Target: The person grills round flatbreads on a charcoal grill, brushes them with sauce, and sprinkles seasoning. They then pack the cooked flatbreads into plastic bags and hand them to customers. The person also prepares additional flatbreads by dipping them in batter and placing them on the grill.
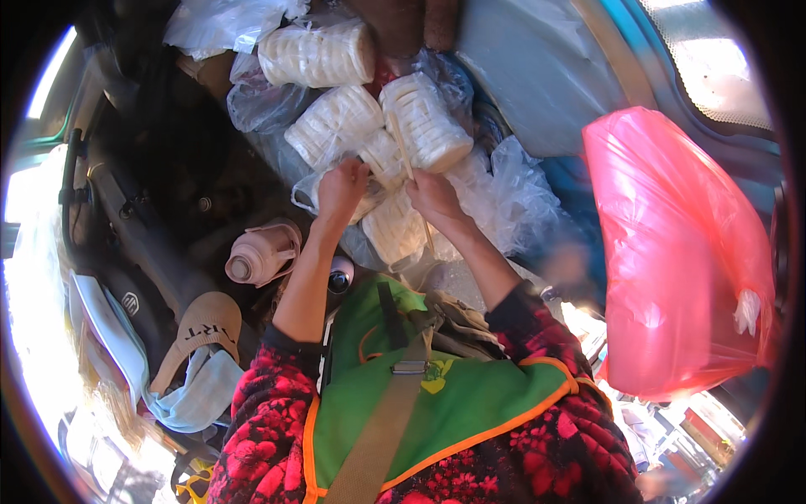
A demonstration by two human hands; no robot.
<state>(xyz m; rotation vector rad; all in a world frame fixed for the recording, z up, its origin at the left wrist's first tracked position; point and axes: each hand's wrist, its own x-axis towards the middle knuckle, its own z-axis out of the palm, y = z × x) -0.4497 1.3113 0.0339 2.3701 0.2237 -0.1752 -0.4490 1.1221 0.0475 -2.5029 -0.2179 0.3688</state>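
Note:
My right hand (433,198) grips a pair of long, pale wooden chopsticks (403,146), which slant up and left over the bagged food and stick out below the fist. My left hand (343,189) is at a crumpled clear plastic bag (306,192), its fingers curled; whether they pinch the film is hidden. Several clear packs of stacked white round pieces, seemingly food, lie around and beyond my hands. One pack (425,123) leans just above my right hand, and another (337,123) lies above my left. A third pack (315,53) rests farther off, and a lower one (395,227) sits between my forearms.
A large pink plastic bag (674,252), bulging and tied, stands at the right. Left of my forearm are a pink flask (252,258) and a tan cap (211,324) on light blue cloth. Loose clear plastic (516,189) bunches beyond my right wrist. A vehicle's interior surrounds everything.

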